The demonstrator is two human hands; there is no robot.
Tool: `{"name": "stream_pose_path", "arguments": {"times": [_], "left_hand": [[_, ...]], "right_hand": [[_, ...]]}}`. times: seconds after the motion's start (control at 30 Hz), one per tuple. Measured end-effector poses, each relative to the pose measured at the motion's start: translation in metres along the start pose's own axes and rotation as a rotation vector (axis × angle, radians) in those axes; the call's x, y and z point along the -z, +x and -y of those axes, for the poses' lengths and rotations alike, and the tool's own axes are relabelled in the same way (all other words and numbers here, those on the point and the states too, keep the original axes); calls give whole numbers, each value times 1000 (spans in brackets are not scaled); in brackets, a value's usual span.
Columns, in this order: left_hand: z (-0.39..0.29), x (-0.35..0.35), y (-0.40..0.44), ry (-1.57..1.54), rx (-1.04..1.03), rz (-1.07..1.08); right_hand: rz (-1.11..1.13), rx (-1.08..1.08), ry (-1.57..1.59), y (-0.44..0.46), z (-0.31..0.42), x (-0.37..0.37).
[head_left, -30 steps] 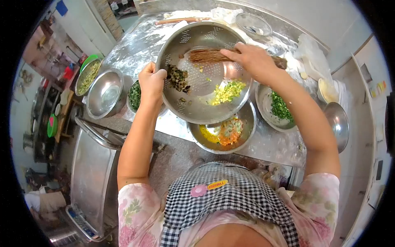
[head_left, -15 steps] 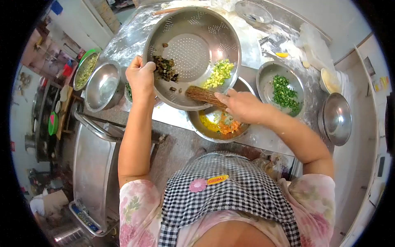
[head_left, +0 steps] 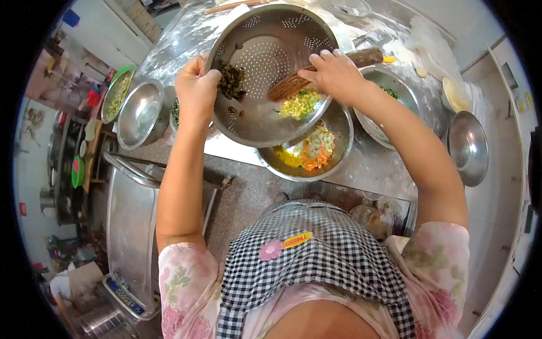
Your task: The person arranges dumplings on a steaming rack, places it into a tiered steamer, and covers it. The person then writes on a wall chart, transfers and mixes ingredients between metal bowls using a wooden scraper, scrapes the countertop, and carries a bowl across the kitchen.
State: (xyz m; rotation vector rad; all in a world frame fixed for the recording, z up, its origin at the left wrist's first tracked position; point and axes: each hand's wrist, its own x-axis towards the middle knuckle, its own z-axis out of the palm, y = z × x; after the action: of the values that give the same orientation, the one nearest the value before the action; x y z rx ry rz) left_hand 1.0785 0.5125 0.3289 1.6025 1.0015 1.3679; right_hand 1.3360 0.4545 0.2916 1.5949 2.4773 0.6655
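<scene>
My left hand grips the left rim of a large steel colander, which is tilted toward me. Dark chopped bits lie inside it at the left, and pale yellow-green chopped pieces lie at the lower right. In my right hand is a brown bristle brush, its tips by the yellow-green pieces. Partly hidden under the colander, a steel bowl holds an orange and pale mixture with yellow liquid. Right of it, my forearm partly covers a bowl with chopped greens.
Steel bowls stand at the left and far right. A bowl of green shreds is at the far left. The floury metal table carries a rolling pin. A metal cart stands lower left.
The brush has moved from the upper right of the colander down to its lower edge, then back up beside the yellow-green pieces. The colander has shifted too, with my left hand still on its rim.
</scene>
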Motion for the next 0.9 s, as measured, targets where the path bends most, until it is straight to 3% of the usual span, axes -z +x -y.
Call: {"name": "stream_pose_path", "arguments": {"times": [0.2,0.33,0.43,0.5,0.9], "left_hand": [[3,-1,15,-67,-66,-63],[2,2,17,109,-105,-143],[15,7,22,91,-67,-159],[18,5,21,78,-151,-167],[20,21,25,41,-124,-261]], "right_hand": [[145,-61,-13,0,-4,-12],[200,-27,25,-3,-10,-7],[227,3,49,-7,-15,-6],[255,26,60,-11,-18,-6],[98,27,205,-56,-30,4]]}}
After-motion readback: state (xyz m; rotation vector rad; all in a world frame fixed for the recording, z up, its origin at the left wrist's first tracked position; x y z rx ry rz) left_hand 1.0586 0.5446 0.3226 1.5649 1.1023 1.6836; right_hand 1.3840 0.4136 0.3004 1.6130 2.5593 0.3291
